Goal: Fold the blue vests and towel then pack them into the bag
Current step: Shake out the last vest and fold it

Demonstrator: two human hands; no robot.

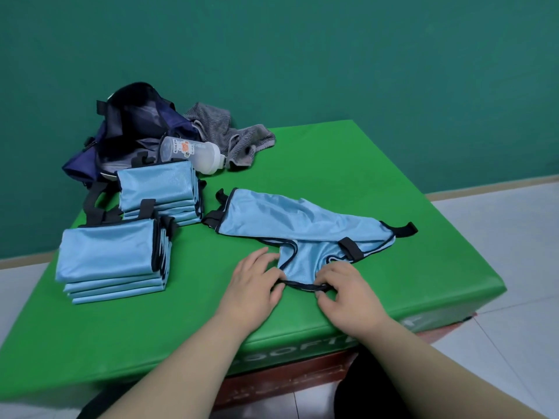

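A light blue vest [290, 220] with black trim and straps lies partly spread on the green mat [348, 164]. My left hand [252, 282] and my right hand [344, 285] pinch its near black-edged hem at either end. Two stacks of folded blue vests sit to the left, the near stack [109, 258] and the far stack [160, 189]. A dark blue bag [133, 128] stands open at the far left corner. Beside the bag, a grey striped towel [233, 134] lies crumpled.
A clear plastic bottle [193, 154] lies on its side between the bag and the towel. The mat's right and near edges drop to a pale tiled floor [499, 252]. A green wall rises behind.
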